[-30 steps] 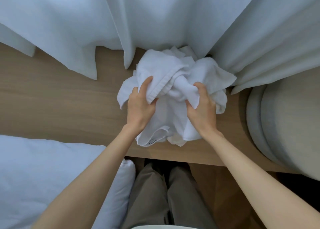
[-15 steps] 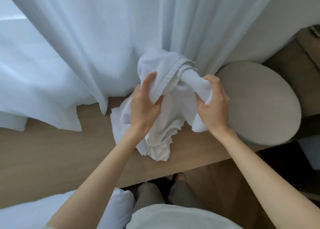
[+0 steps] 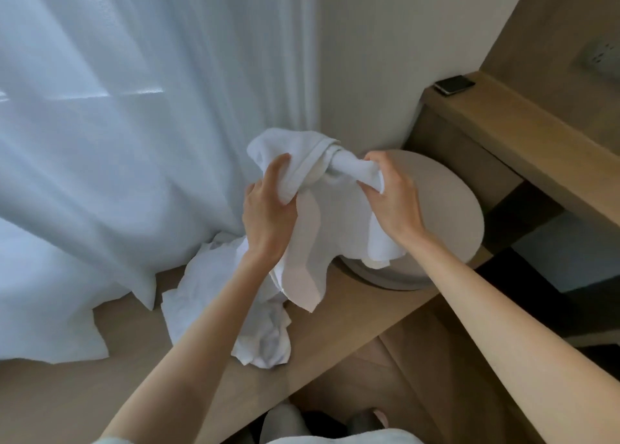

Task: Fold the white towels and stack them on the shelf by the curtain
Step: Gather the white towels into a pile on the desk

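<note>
A crumpled white towel [image 3: 312, 228] hangs in the air between both hands, above the wooden shelf [image 3: 110, 386]. My left hand [image 3: 268, 215] grips its bunched hem on the left. My right hand [image 3: 392, 198] pinches a twisted end on the right. More white towel cloth [image 3: 218, 292] lies in a heap on the shelf below my left forearm; whether it is a separate towel I cannot tell. The white curtain [image 3: 134, 124] hangs right behind the shelf.
A round grey stool [image 3: 449, 215] stands to the right, under my right hand. A wooden ledge [image 3: 523, 134] at the far right carries a dark phone [image 3: 454, 85]. A wall socket [image 3: 600, 57] sits above it. The curtain hem drapes over the shelf's back left.
Both hands have lifted the towel up off the shelf, and part of the cloth stays behind on the wood. The view has swung up and to the right, showing the stool and ledge.
</note>
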